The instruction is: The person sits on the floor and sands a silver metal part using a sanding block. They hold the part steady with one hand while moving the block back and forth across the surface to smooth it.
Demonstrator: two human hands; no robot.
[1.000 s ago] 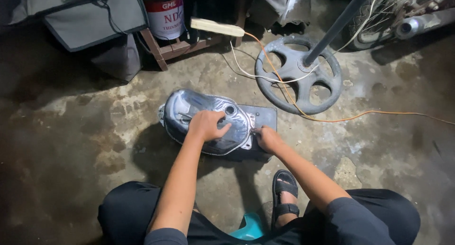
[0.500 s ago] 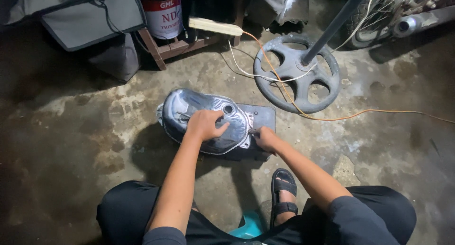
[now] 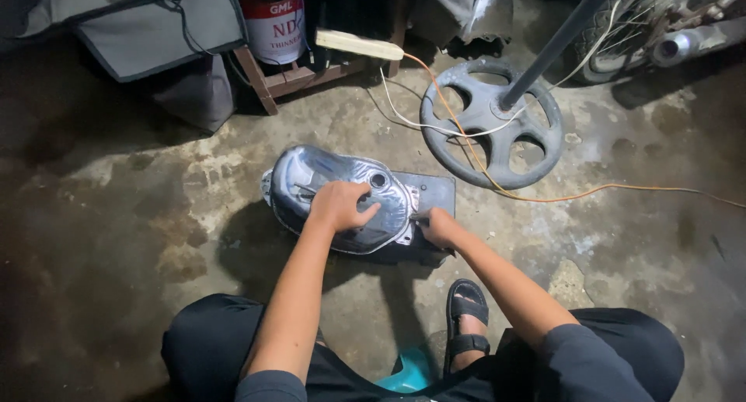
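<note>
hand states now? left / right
Left hand: fingers curled, pressing on top of the shiny dented metal tank; no clear grasp.
Right hand: closed at the tank's right edge; contents cannot be told.

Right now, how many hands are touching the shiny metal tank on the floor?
2. The left hand rests on top of the metal tank, near its round opening. The right hand touches its right edge, over the dark block.

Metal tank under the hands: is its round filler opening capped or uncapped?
Uncapped, it seems: the metal tank shows a bare round hole beside the left hand, no cap on it. The right hand grips its edge.
</note>
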